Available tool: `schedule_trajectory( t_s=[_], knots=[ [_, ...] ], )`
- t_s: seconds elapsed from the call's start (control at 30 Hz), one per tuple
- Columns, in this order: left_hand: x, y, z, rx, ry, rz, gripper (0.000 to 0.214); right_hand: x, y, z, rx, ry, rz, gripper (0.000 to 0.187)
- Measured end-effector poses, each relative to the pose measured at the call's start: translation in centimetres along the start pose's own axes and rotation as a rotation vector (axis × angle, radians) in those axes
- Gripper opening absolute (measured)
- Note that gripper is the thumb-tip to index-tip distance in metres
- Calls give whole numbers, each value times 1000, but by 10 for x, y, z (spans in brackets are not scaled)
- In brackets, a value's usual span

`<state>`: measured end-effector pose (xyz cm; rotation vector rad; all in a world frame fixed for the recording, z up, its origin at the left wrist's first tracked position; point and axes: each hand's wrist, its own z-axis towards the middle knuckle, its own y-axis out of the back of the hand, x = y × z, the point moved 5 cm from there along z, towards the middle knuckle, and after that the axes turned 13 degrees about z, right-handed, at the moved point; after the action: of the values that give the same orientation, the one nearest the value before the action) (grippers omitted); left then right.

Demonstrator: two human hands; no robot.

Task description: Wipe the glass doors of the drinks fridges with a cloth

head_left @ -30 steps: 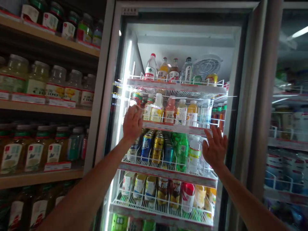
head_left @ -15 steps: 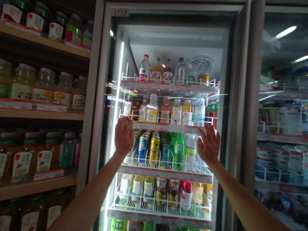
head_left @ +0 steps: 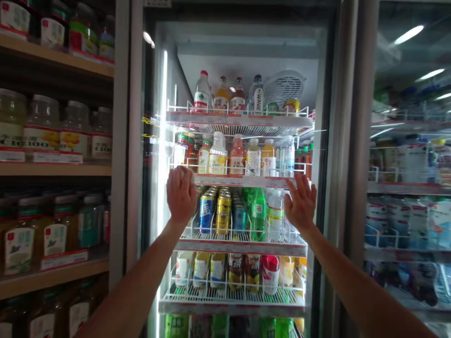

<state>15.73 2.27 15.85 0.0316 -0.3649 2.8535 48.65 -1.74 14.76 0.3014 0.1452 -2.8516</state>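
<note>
The left hand (head_left: 181, 196) has been lowered before the shelf (head_left: 246, 181), grip unclear; the right hand (head_left: 300, 203) is held wide, empty.

One left hand (head_left: 181, 196) is showing at eight o'clock, one right hand (head_left: 301, 202) past three. Highest up, four bottles (head_left: 221, 99) are standing foremost at twelve; one grille (head_left: 287, 83) is showing past one. Up front, one blue can (head_left: 206, 213) is standing at seven, one gold can (head_left: 223, 216) and two brown bottles (head_left: 235, 273) at six.

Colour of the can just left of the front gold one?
The can is blue with white markings; head view.
</note>
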Motion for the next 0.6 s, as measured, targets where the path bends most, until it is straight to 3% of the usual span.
schedule_trajectory(
  t_s=[0.07, 0.17, 0.23, 0.3, 0.33, 0.4, 0.5, 0.57, 0.6],
  knots=[
    [-20, -2, 1, 9, -34, -32, 48, 0, 0, 0, -1, 0, -11, 46],
    [-101, -5, -25, 128, -416, -146, 47, 0, 1, 0, -4, 3, -16, 47],
    [-149, -3, -46, 143, -637, -202, 42, 0, 1, 0, -5, 4, -13, 47],
    [-167, -2, -56, 144, -735, -217, 37, 0, 1, 1, 1, 5, -11, 48],
    [-164, -3, -53, 145, -727, -211, 37, 0, 1, 1, 6, 4, -10, 48],
    [-136, -8, -35, 146, -590, -180, 41, 0, 1, 1, 16, -2, -12, 48],
    [-81, -16, 0, 97, -190, -115, 45, 2, -1, 0, 23, -30, -26, 48],
    [-74, -16, 9, 51, -58, -92, 45, 2, -3, -1, 12, -78, -43, 47],
    [-83, -14, 7, 43, -98, -100, 45, 3, -3, -2, 5, -98, -47, 47]
  ],
)
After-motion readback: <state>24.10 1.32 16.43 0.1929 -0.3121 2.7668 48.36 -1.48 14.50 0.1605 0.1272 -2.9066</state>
